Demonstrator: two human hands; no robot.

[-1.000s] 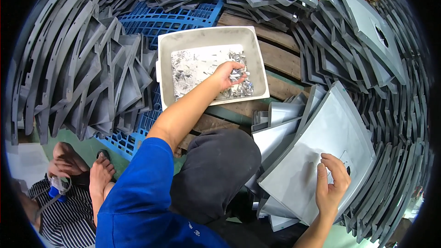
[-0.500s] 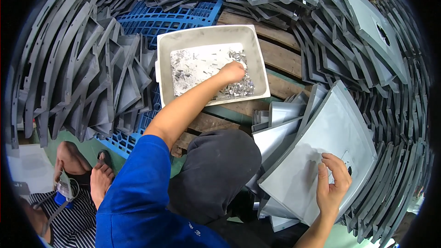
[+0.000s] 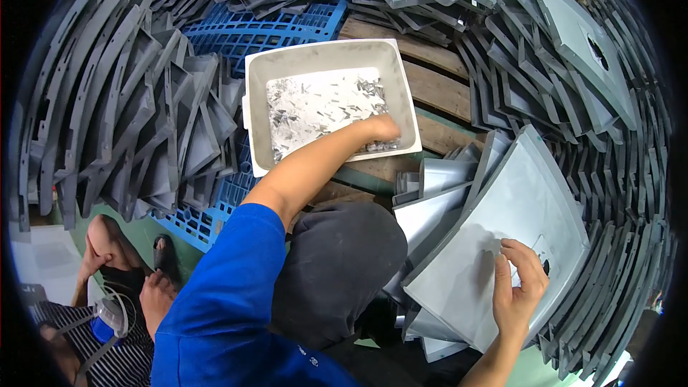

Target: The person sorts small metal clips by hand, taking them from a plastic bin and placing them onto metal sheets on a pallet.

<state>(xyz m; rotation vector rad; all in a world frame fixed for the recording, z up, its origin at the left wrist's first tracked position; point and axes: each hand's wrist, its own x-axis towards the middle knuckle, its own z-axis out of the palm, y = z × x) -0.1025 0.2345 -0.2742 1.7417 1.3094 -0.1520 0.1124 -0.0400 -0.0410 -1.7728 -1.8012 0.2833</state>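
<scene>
Left grip: left hand (image 3: pixel 385 127), blurred, back upward, fingers hidden; how far it is open, and whether it has hold of anything, cannot be told; set low in the right-hand part of the bin.
Right grip: right hand (image 3: pixel 519 287), lower right of the frame, thumb and fingers well parted, fingers loosely bent, nothing held; over the grey panel (image 3: pixel 519 186), contact with it not certain.
Small metal pieces (image 3: pixel 369 88): silver and dark, in the bin, upper centre of the frame; thick along its left and right sides, thinly strewn across the middle.
Change, left hand: shifted right and down the frame within the bin since half a second ago.
Change, pieces: more now scattered over the middle of the white bottom.
Unchanged: right hand, grey panel and bin, all in place.
Bin (image 3: pixel 330 61): pale, rectangular, raised rim all round; its right wall just beside the left hand.
Right of bin: wooden slats (image 3: pixel 437 89), bare, between it and the stacked panels (image 3: pixel 494 75).
Left of bin: blue pallet (image 3: pixel 272 29) reaching beneath, further stack (image 3: pixel 193 122) near.
Below bin: dark-clad knee (image 3: pixel 340 272), centre of the frame.
</scene>
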